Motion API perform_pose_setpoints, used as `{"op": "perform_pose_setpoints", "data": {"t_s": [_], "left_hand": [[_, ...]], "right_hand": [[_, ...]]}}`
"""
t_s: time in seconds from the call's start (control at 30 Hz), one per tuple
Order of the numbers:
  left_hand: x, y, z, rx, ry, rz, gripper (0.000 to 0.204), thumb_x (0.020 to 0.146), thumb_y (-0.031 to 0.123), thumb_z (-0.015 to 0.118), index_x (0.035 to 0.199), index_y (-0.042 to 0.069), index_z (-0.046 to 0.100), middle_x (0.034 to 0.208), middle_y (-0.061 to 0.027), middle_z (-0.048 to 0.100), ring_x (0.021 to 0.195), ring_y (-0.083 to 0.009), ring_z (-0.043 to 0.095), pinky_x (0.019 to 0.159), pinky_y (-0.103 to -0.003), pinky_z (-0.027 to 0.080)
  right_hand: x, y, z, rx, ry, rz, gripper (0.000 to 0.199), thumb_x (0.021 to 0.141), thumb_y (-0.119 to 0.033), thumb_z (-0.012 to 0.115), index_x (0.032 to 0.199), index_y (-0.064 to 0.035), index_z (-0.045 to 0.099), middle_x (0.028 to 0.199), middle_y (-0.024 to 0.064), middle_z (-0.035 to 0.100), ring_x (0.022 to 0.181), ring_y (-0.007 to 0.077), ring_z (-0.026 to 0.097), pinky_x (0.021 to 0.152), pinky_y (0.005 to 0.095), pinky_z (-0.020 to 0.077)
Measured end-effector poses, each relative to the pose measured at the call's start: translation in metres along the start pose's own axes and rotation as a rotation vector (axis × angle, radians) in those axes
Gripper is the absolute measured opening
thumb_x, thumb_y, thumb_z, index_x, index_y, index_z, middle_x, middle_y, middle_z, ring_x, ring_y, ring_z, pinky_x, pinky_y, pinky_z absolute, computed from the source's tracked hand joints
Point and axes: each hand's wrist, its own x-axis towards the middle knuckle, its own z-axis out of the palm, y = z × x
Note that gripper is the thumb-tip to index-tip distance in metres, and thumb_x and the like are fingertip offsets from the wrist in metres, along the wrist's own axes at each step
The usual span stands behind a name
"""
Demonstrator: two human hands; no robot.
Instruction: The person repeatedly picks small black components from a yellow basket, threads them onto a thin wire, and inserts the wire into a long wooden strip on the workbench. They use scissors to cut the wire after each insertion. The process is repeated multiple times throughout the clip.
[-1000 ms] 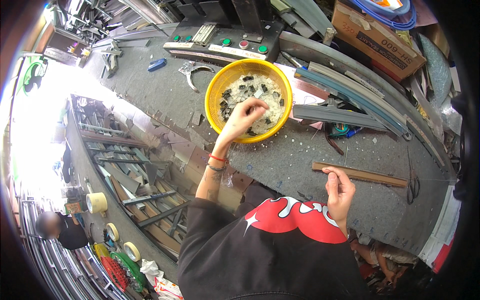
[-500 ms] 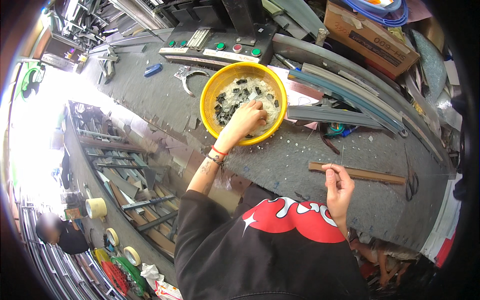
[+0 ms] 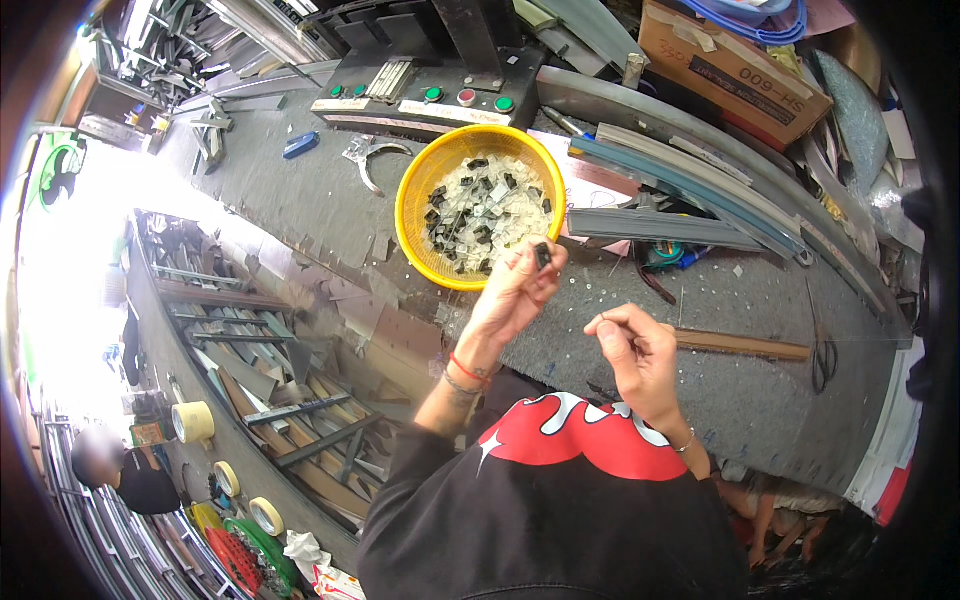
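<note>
My left hand [image 3: 514, 292] is closed in a pinch on a small black plastic piece [image 3: 543, 256], held up at the near rim of a yellow plastic basket [image 3: 414, 250]. Inside the basket lie many small white translucent pieces [image 3: 508, 218] mixed with black ones. To the right, my right hand [image 3: 640, 358] hovers over the bench with thumb and forefinger pressed together; whatever may be between them is too fine to make out. Close behind that hand, a long brown strip [image 3: 745, 345] lies on the grey bench.
Black-handled scissors [image 3: 823, 365] lie right of the strip. Grey profile strips [image 3: 665, 228] are stacked behind, near a cardboard box [image 3: 735, 75]. A machine base with green buttons [image 3: 433, 95] stands beyond the basket. Left are a metal clamp-like tool [image 3: 368, 160] and a blue object [image 3: 301, 145].
My left hand has come out of the basket toward me, now with a black piece in its fingers. My right hand has moved left, closer to it.
</note>
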Motion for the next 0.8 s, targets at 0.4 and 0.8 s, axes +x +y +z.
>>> {"op": "perform_pose_setpoints", "data": {"t_s": [0.4, 0.8], "left_hand": [[-0.005, -0.019, 0.019, 0.01, 0.012, -0.065, 0.035, 0.088, 0.039, 0.061, 0.101, 0.008, 0.052, 0.085, 0.0006, 0.044, 0.069, -0.0045, 0.036, 0.055, -0.017, 0.032], [-0.009, -0.012, 0.036, 0.903, -0.045, 0.201, 0.014, 0.087, 0.016, 0.063, 0.088, 0.001, 0.062, 0.093, -0.0085, 0.06, 0.082, -0.0128, 0.056, 0.065, -0.022, 0.042]], "right_hand": [[0.002, 0.007, -0.002, -0.161, -0.079, 0.072, 0.015, 0.089, -0.009, 0.053, 0.08, 0.0023, 0.058, 0.056, -0.0035, 0.048, 0.053, 0.0003, 0.038, 0.048, 0.0202, 0.0295], [-0.013, 0.027, -0.01, -0.066, -0.003, 0.057, 0.017, 0.091, -0.013, 0.057, 0.095, 0.0033, 0.058, 0.074, 0.0023, 0.055, 0.054, 0.0026, 0.041, 0.048, 0.0219, 0.0335]]}}
